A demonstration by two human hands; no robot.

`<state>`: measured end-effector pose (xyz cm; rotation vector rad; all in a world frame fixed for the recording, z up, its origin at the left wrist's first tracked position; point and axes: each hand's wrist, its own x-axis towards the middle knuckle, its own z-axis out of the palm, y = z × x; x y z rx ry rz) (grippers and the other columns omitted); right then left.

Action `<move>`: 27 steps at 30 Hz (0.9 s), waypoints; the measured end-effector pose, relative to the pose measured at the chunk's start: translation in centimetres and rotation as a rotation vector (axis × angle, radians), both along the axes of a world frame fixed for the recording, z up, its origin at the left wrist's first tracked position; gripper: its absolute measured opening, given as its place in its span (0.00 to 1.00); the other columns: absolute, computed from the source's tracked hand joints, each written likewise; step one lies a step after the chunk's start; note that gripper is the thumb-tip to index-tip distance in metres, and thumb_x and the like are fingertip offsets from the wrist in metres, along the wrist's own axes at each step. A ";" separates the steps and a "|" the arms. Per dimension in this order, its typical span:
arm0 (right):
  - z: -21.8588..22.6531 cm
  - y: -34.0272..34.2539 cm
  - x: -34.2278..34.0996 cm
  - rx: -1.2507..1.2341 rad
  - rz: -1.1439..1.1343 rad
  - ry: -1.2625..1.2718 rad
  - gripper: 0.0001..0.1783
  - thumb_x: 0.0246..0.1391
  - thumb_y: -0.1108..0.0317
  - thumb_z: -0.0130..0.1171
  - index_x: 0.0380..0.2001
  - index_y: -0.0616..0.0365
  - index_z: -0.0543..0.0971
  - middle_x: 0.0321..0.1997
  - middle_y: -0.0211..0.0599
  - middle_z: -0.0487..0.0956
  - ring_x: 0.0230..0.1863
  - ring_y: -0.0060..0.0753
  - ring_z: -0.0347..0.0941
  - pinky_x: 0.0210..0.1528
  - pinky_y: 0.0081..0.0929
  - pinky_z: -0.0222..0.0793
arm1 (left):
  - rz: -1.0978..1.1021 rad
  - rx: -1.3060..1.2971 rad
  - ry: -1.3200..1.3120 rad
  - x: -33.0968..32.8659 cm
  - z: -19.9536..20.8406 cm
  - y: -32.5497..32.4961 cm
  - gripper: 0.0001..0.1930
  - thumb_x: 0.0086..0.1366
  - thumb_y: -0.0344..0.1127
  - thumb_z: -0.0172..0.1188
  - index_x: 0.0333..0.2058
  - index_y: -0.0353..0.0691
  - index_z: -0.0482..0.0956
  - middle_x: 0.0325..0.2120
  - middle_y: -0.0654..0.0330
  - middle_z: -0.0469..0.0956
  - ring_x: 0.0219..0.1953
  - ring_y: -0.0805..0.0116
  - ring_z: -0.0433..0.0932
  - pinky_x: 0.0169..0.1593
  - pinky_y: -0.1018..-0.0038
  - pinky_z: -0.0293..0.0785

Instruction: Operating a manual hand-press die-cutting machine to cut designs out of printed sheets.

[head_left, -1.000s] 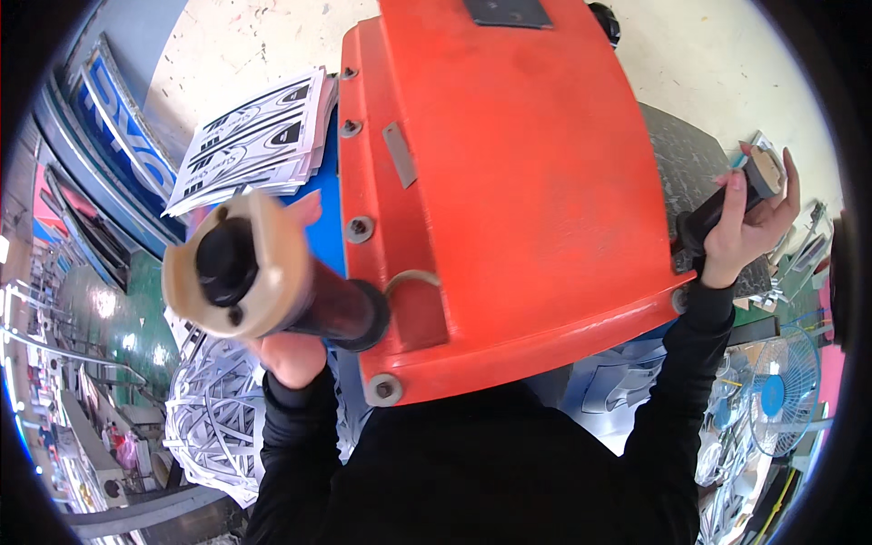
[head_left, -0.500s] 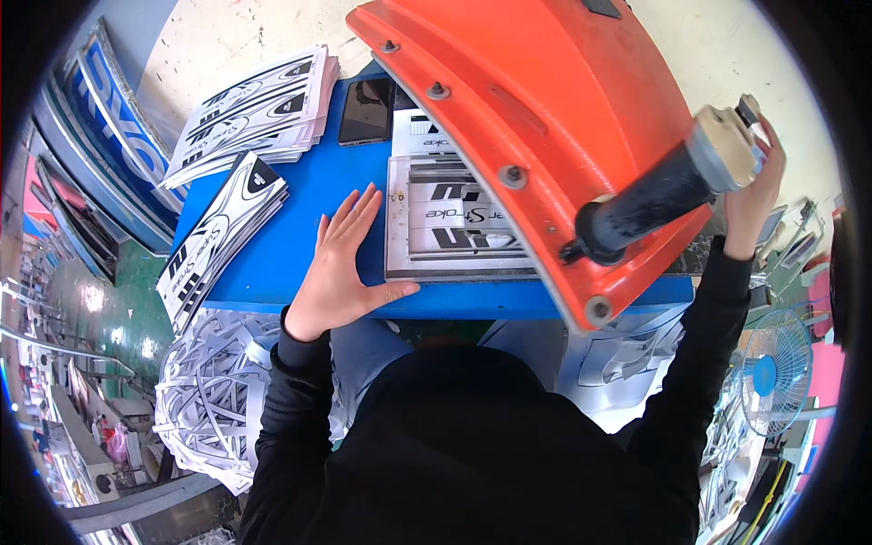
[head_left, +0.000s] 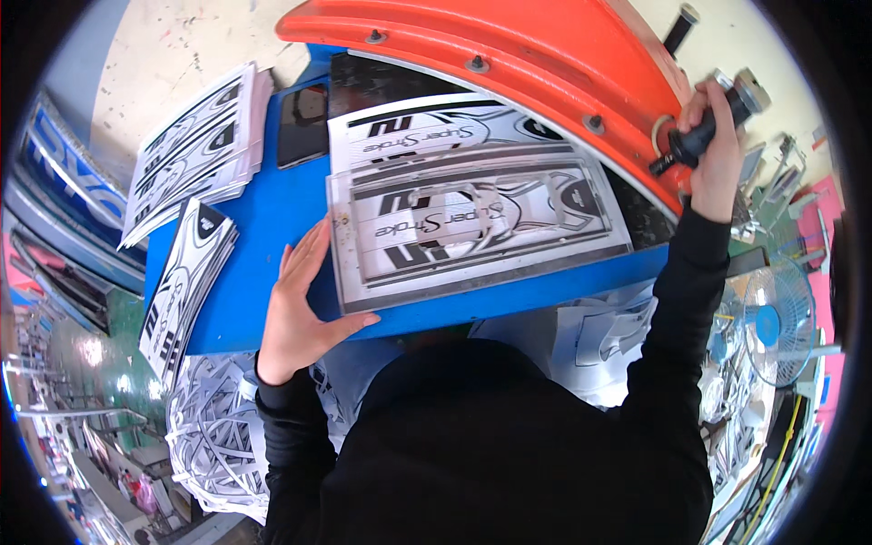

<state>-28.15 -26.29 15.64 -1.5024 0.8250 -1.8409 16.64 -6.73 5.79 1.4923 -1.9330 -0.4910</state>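
Observation:
My right hand (head_left: 713, 154) is wrapped round the black handle (head_left: 750, 94) of a large orange press arm (head_left: 545, 64). The arm spans the far side of the blue table, clear of the cutting die. That die is a transparent board (head_left: 348, 272) with thin blades set in it, lying on a printed black-and-white sheet (head_left: 445, 123). My left hand (head_left: 304, 313) is open, thumb and fingers spread round the board's near left corner. Whether it touches the board I cannot tell.
A stack of printed sheets (head_left: 195, 145) and a smaller pile of cut pieces (head_left: 186, 282) lie at the left of the blue table (head_left: 263, 241). Beside the sheets is a black phone (head_left: 302, 125). Paper scraps (head_left: 218, 436) heap below. A blue fan (head_left: 772, 322) stands right.
The orange arm has swung off the die, uncovering its right part and more of the sheet behind. My right hand stays on the handle; my left hand remains by the board's corner.

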 end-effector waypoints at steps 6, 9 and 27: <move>-0.6 -7.7 -5.0 0.079 -0.190 -0.048 0.13 0.59 0.65 0.68 0.29 0.59 0.75 0.20 0.29 0.72 0.21 0.24 0.70 0.26 0.24 0.67 | 0.011 -0.016 0.002 0.2 -0.7 -0.2 0.58 0.36 0.34 0.83 0.69 0.34 0.62 0.67 0.48 0.67 0.71 0.49 0.62 0.73 0.46 0.45; -0.3 -11.3 -7.2 0.114 -0.305 -0.046 0.16 0.56 0.64 0.70 0.23 0.58 0.74 0.20 0.31 0.74 0.21 0.26 0.73 0.26 0.25 0.70 | 0.014 -0.053 -0.031 -0.1 -0.6 -0.4 0.56 0.38 0.34 0.82 0.69 0.33 0.63 0.66 0.46 0.69 0.70 0.47 0.64 0.72 0.49 0.48; -2.8 -15.8 -8.0 -0.049 -0.542 0.187 0.16 0.55 0.67 0.68 0.37 0.68 0.76 0.26 0.32 0.79 0.26 0.22 0.76 0.29 0.26 0.70 | 0.002 -0.025 0.099 0.2 -0.5 -0.3 0.58 0.37 0.40 0.83 0.68 0.30 0.63 0.66 0.43 0.67 0.72 0.45 0.60 0.73 0.50 0.46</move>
